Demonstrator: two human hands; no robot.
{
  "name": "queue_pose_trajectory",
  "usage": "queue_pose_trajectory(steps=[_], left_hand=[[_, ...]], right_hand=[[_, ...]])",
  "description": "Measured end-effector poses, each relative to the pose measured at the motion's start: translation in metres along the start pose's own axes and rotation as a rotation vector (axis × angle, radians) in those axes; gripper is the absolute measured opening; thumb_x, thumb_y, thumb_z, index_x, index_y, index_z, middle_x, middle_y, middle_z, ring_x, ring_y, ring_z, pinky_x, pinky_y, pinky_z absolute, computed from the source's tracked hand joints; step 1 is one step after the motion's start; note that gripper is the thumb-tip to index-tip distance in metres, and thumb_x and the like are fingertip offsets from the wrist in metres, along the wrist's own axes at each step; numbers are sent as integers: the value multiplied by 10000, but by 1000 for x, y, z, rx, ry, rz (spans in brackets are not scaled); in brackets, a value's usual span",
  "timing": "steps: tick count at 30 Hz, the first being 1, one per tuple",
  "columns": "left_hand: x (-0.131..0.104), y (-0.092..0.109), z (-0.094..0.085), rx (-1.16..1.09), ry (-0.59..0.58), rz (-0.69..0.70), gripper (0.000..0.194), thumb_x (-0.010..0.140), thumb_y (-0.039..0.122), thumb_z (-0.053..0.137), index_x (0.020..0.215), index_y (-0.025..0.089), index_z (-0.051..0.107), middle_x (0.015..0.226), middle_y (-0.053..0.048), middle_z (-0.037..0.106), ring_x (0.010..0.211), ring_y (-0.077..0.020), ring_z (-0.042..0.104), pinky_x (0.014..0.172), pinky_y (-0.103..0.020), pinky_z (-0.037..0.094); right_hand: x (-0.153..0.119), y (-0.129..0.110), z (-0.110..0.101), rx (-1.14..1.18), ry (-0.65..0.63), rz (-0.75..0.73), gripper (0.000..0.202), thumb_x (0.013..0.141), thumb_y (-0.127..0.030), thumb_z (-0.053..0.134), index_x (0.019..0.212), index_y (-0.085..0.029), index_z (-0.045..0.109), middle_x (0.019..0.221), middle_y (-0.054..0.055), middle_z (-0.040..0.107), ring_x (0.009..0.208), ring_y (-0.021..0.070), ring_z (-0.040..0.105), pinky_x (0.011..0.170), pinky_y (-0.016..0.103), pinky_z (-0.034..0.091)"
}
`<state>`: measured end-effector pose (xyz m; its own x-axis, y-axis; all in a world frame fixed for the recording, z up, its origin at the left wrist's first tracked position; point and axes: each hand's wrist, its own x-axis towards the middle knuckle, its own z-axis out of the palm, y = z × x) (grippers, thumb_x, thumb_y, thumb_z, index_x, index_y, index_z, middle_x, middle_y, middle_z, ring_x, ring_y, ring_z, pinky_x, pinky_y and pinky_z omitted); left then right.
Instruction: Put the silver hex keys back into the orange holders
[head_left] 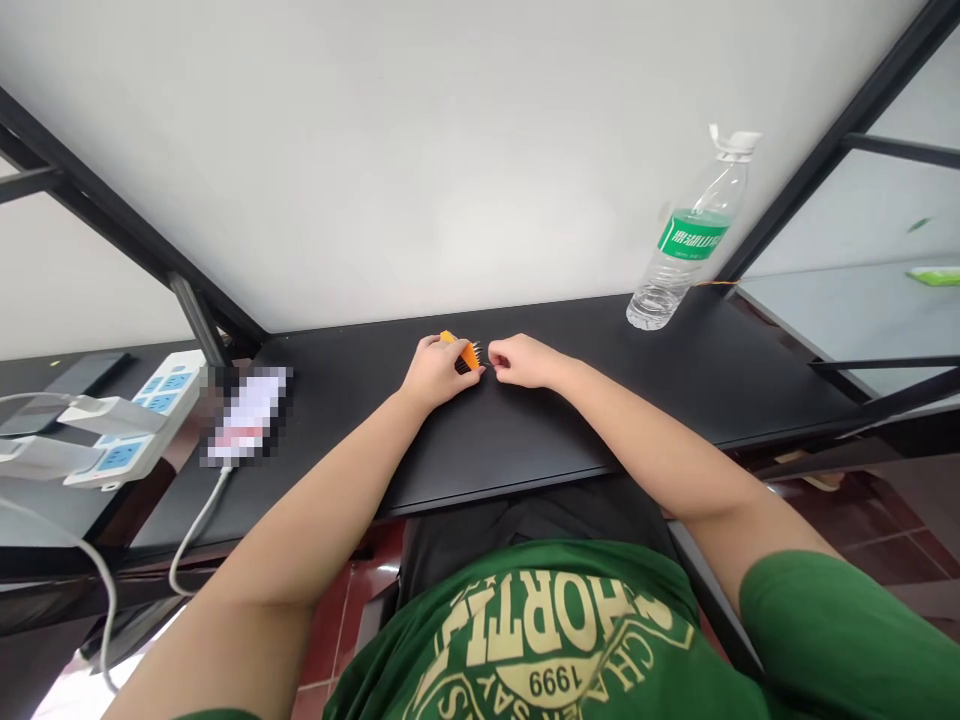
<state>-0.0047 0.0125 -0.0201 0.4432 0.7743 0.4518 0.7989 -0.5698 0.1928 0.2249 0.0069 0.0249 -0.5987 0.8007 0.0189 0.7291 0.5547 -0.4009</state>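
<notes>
My left hand (439, 373) is wrapped round a small orange case (469, 355) above the black desk. From the case's right side stick out several thin dark pieces with pale, pointed tips. They are too small for me to tell their kind. Just to the right is my right hand (519, 361), its fingers pinched together close to those tips. A thin dark sliver shows at the fingertips, but what it belongs to is hidden.
On the black desk (585, 410), a clear water bottle (686, 240) with a green label stands at the back right. A blurred-out phone (251, 412) with a white cable lies left. Beyond it is a white power strip (154, 410) with plugged-in chargers. Black metal frame bars rise at both sides.
</notes>
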Motion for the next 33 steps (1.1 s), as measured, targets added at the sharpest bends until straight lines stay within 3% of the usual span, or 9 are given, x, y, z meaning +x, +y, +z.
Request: queue_pose_trajectory(steps=[4,15,21,25,29,31,33], left_hand=[[0,0,0,-9,13,7,352,821,460,669,1071,214,698,829,-51,737,867,-253,712,1153,-473,402],[0,0,1,-25,3,9,321,836,462,676,1049,222,688,819,-41,734,867,-252,707,1159,-471,392],[1,4,0,1,-41,-1,309,804,457,700,1019,235,701,793,-45,722,863,-266,702,1161,-490,379],[2,7,1,-26,-10,-10,278,779,405,691,985,219,711,732,-33,694,790,-247,685,1132,-463,406],[1,5,0,-56,2,-21,255,797,418,692,974,234,702,757,-21,712,796,-235,686,1140,-461,408],[0,4,-1,-77,8,-33,257,819,448,696,964,236,701,760,-17,715,799,-229,689,1141,-458,415],[0,2,-2,-97,35,-60,306,821,468,712,1020,235,701,775,-12,723,805,-223,693,1158,-462,408]], right_hand=[[0,3,9,80,83,-99,75,854,-138,559,810,-198,572,817,1,631,689,131,507,640,258,323],[6,9,16,26,118,-179,133,916,-137,532,806,-187,587,837,11,601,703,138,483,649,264,320],[2,6,17,-206,94,-190,203,1000,-167,472,913,-169,656,930,52,603,652,142,430,613,297,270],[1,-1,24,-315,119,-207,251,968,-70,435,1000,-159,667,962,61,604,621,142,389,593,309,248],[4,-1,25,-35,204,-233,215,978,-96,475,1002,-174,674,1005,63,652,756,149,538,685,282,390],[5,2,22,227,239,-125,127,953,-159,576,1034,-194,666,988,43,687,766,143,600,726,280,461],[7,7,18,491,185,86,106,933,-258,645,1024,-202,639,864,17,701,646,136,616,637,278,494]])
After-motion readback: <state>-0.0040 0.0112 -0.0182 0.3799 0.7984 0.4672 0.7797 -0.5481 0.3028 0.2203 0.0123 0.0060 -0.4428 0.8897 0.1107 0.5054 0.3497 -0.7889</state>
